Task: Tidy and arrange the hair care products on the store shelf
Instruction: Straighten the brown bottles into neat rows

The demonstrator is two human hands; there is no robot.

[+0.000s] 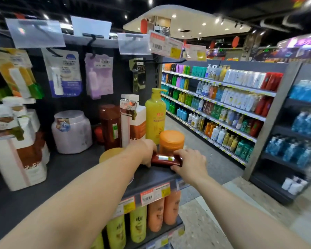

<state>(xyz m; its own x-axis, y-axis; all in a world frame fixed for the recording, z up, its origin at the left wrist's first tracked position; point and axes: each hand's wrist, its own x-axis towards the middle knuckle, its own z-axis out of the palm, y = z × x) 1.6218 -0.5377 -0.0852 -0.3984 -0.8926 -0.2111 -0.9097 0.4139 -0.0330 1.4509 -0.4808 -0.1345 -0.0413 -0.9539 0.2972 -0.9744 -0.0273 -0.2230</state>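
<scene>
Both your hands — left hand [147, 152], right hand [190, 163] — grip the dark red bottle [166, 159] lying sideways on the shelf [75, 169].

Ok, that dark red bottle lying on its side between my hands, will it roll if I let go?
Probably. The dark red bottle looks rounded and glossy, lying near the shelf front edge, so it may roll or slip. Left hand and right hand steady its ends.

Store interior: speckled terrazzo floor [214, 177], grey aisle shelving unit [269, 115] at right, dark ceiling [97, 4] with recessed spotlights, and red lanterns [144, 26] hanging beyond.
</scene>
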